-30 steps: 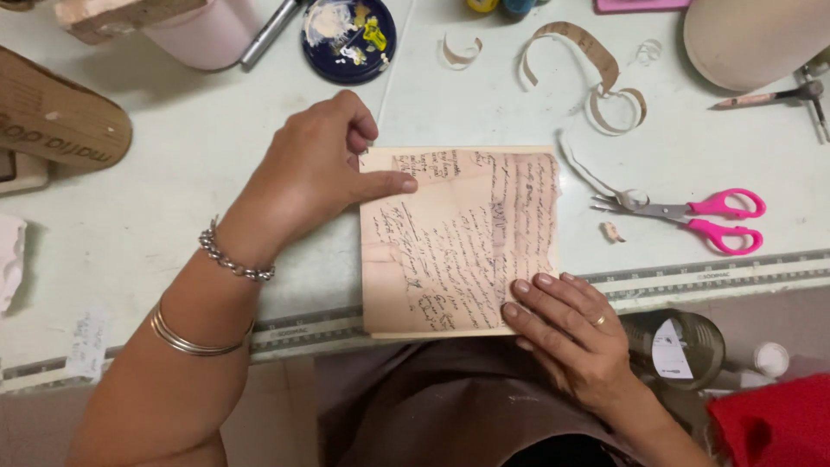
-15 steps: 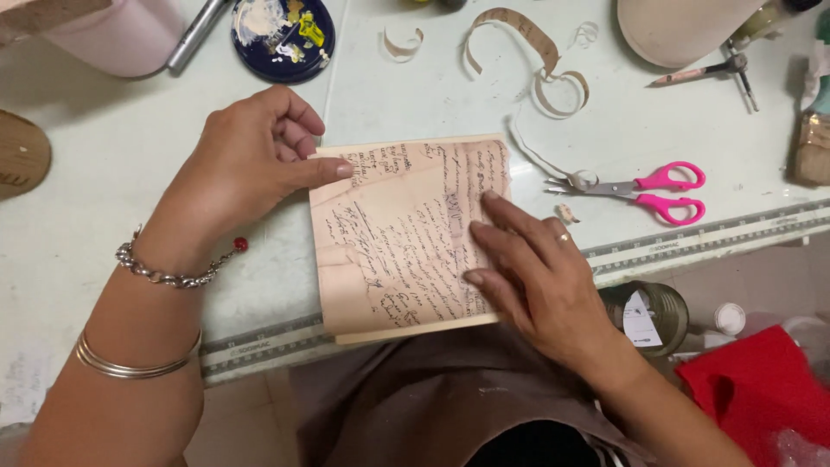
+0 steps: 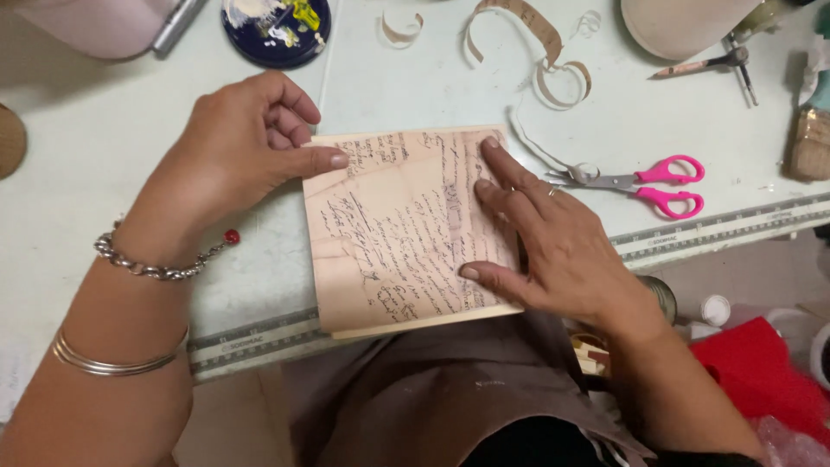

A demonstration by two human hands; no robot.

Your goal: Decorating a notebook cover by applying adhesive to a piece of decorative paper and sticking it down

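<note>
**Aged paper pressed flat on a craft tabletop**

Tan, handwriting-covered paper [image 3: 406, 229] lies at the near edge of the pale green tabletop [image 3: 415, 95], overhanging it slightly above the person's lap. The right hand [image 3: 553, 246], which a second ago rested at the sheet's lower right corner, now lies flat across its right half, fingers spread and reaching toward the top edge; it grips nothing, only presses down. The left hand [image 3: 238, 156] has kept its place at the upper left corner, loosely curled, thumb tip pinning the paper. Judging from that shift, the sheet is being smoothed rather than lifted.

Just right of the paper lie pink-handled scissors [image 3: 640, 183], apart from the fingers. Curled brown paper strips [image 3: 527, 43] sit beyond the sheet. A round dark-blue dish [image 3: 277, 30] with white and yellow dabs stands at top left, next to a pale pink container [image 3: 86, 26]. A printed ruler strip [image 3: 718, 227] runs along the tabletop's front edge. Below right, a red cloth [image 3: 761, 363] and a small white-capped bottle [image 3: 713, 310] show.
</note>
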